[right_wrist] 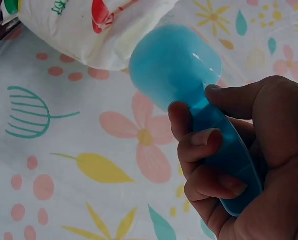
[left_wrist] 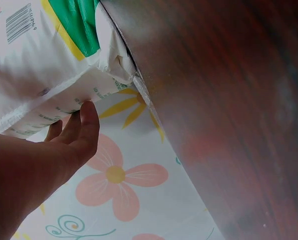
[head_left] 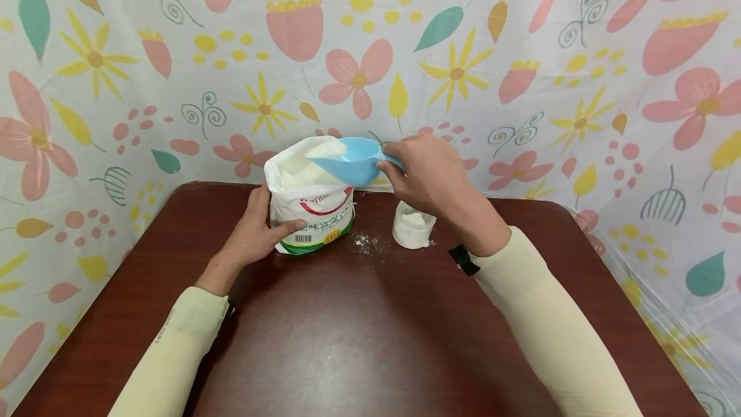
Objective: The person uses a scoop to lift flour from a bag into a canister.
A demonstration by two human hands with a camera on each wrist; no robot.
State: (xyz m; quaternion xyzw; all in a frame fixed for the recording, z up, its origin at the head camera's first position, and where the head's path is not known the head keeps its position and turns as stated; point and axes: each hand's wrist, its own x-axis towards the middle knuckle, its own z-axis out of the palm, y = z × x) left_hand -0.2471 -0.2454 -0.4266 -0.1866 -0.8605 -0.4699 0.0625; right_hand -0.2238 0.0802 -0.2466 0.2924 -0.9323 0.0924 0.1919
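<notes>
In the head view my right hand (head_left: 425,169) grips the handle of a blue scoop (head_left: 361,166), which carries white powder at the mouth of an open white bag (head_left: 312,211). The right wrist view shows the fingers curled round the blue handle, with the back of the scoop bowl turned to the camera. My left hand (head_left: 255,230) holds the bag by its left side, thumb across the front and fingers along the side. White powder (head_left: 289,179) lies inside the bag. Right of it stands a small round tub (head_left: 413,227) with white powder in it.
Some spilled powder (head_left: 367,243) lies on the dark wooden table (head_left: 347,327) between the bag and the tub. A flower-patterned curtain (head_left: 359,31) hangs behind the table and along its sides.
</notes>
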